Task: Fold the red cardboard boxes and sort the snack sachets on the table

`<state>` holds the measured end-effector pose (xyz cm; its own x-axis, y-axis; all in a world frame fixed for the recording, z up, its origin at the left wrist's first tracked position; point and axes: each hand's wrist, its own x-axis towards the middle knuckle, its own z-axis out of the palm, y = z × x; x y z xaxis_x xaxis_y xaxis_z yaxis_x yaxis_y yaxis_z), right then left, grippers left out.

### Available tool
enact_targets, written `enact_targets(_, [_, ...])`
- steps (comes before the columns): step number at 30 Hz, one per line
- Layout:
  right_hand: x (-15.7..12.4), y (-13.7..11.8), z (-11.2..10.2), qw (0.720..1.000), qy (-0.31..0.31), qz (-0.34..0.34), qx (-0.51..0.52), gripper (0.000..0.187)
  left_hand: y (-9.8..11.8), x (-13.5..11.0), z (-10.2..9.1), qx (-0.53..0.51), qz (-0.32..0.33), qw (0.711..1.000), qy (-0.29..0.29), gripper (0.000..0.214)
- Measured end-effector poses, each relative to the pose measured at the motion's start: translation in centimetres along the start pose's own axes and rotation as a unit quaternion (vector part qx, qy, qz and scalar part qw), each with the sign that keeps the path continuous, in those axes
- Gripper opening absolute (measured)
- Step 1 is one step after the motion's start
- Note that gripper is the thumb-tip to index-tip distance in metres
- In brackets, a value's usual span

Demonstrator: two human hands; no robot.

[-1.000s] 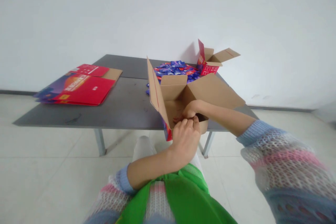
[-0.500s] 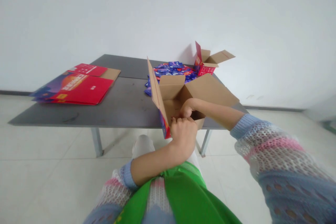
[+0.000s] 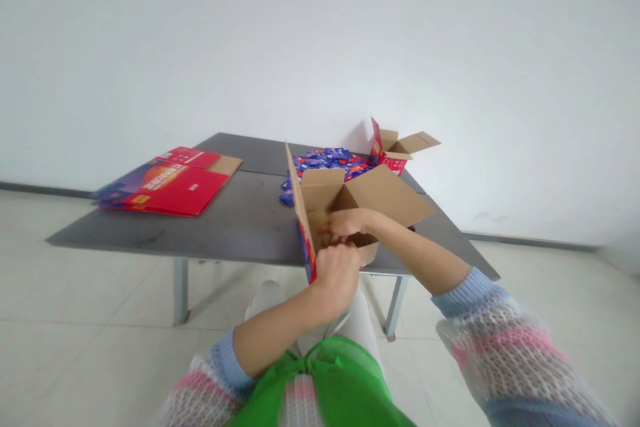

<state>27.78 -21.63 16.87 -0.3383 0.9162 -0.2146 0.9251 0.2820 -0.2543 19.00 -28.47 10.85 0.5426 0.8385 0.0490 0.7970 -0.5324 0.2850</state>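
An open cardboard box [image 3: 385, 197] with a red and blue printed outside stands at the near edge of the grey table [image 3: 235, 227], its flaps spread. My left hand [image 3: 337, 273] is closed on the box's near wall. My right hand [image 3: 345, 222] reaches over the rim into the box with its fingers curled; what they hold, if anything, is hidden. A heap of small blue and red packets [image 3: 327, 160] lies just behind the box.
A stack of flattened red and purple boxes [image 3: 167, 180] lies on the table's left part. A smaller open red box [image 3: 397, 147] stands at the far right corner. A white wall rises behind and pale floor tiles surround the table.
The view has tilted up, so table and box sit lower in the picture. My right hand has slid left along the box's inside; my left hand stays on the near wall.
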Motion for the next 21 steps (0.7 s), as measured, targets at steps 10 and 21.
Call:
enact_targets(10, [-21.2, 2.6, 2.1, 0.836, 0.422, 0.065, 0.345, 0.041, -2.3, 1.1, -0.9, 0.057, 0.044, 0.997, 0.013, 0.030])
enact_targets(21, [-10.4, 23.2, 4.4, 0.864, 0.327, 0.345, 0.166, 0.036, -2.2, 0.6, -1.5, 0.079, 0.033, 0.996, -0.004, 0.023])
